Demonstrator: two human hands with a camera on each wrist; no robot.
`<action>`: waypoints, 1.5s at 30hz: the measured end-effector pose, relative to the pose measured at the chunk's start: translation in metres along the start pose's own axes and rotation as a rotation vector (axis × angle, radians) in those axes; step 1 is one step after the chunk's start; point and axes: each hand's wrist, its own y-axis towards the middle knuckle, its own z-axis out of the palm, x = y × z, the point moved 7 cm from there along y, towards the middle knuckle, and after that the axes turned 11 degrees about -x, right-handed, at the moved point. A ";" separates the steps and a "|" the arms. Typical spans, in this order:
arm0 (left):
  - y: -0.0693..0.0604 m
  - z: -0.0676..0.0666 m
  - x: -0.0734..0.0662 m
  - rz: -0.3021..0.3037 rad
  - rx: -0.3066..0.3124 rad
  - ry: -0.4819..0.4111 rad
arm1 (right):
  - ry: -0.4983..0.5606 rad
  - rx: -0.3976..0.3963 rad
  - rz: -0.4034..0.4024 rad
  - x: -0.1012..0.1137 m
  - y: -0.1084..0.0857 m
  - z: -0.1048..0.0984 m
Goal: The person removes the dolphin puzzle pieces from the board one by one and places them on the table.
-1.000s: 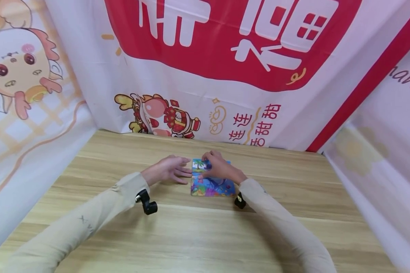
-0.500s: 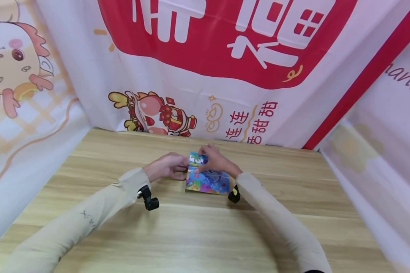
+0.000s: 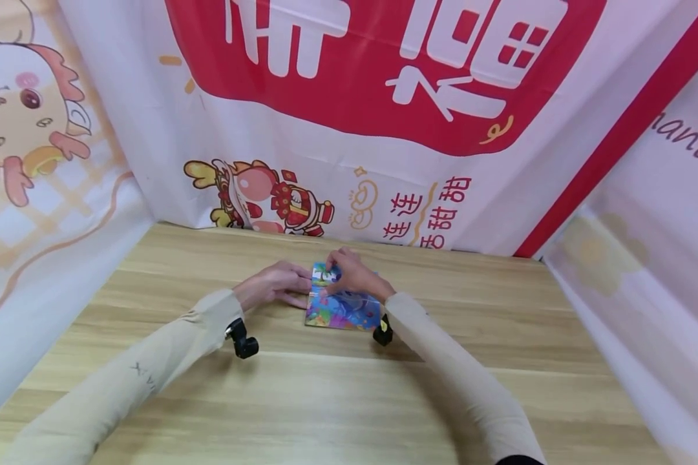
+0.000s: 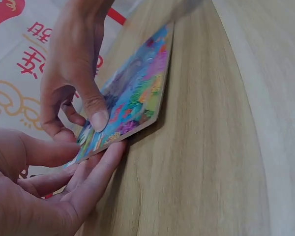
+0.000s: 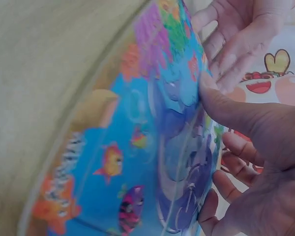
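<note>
A thin board with a bright sea picture point(image 3: 343, 315), like a picture puzzle, lies on the wooden table. Its blue surface carries fish and a starfish in the right wrist view. My right hand point(image 3: 353, 276) reaches over the board, thumb on the picture near the left edge and bent fingers at its far part; it grips the board point(image 5: 118, 147). My left hand point(image 3: 273, 282) is at the left edge, its extended fingers point(image 4: 105, 164) against the rim and the thumb above. What lies under the right palm is hidden.
The wood-grain table point(image 3: 337, 400) extends around the board. A white cloth with red print point(image 3: 349, 148) hangs behind it. Printed cloths also line the left side point(image 3: 41, 213) and right side point(image 3: 645, 258). A black wrist mount point(image 3: 243, 339) juts below the left sleeve.
The board has slid left over the table together with my right hand. My left fingers, spread a second ago, have drawn together at its left edge. The head view has shifted slightly.
</note>
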 end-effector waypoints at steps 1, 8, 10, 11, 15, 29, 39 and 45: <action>0.000 -0.001 0.000 0.021 0.001 0.008 | 0.005 0.003 0.006 0.001 0.000 0.001; 0.001 0.004 -0.002 0.077 -0.057 0.025 | 0.015 -0.019 0.026 -0.001 0.002 -0.002; 0.002 0.006 -0.002 0.069 -0.072 0.011 | 0.006 -0.027 0.018 -0.003 0.003 -0.002; 0.002 0.006 -0.002 0.068 -0.080 0.007 | 0.008 -0.031 0.014 -0.004 0.003 -0.003; 0.004 0.007 0.001 0.070 -0.087 -0.012 | 0.023 -0.037 0.002 -0.005 0.004 -0.001; 0.001 0.003 0.013 0.035 -0.121 0.016 | 0.149 -0.034 -0.021 0.000 0.001 0.009; 0.001 0.004 0.009 0.050 -0.124 -0.002 | 0.167 -0.066 -0.056 -0.001 0.002 0.002; 0.003 0.006 0.009 0.051 -0.115 -0.008 | 0.236 -0.087 -0.041 -0.003 0.003 0.002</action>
